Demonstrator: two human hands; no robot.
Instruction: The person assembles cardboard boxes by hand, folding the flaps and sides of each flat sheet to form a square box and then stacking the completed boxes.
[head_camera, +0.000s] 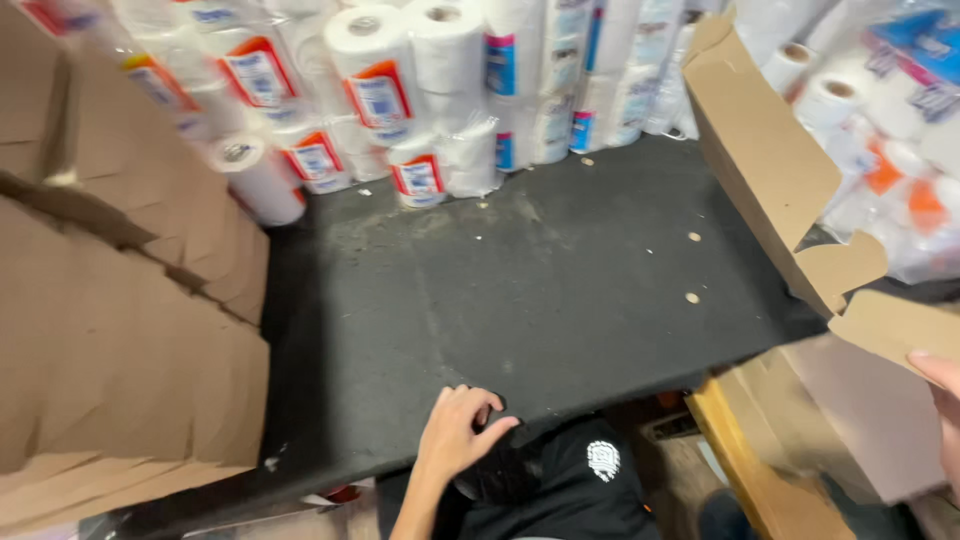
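At nine o'clock flat cardboard sheets lean beside the dark worktop. Near six o'clock the left hand rests on its front edge, fingers curled and holding nothing. At three o'clock the right hand pinches a flap of the brown carton.

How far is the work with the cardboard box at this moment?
Done: nothing packed is visible; the black table bears only crumbs. In hand: the right hand holds a flap of the unfolded cardboard box; the left hand rests on the table's front edge. Left: the box is not formed, and the wrapped paper rolls stand stacked at the back.
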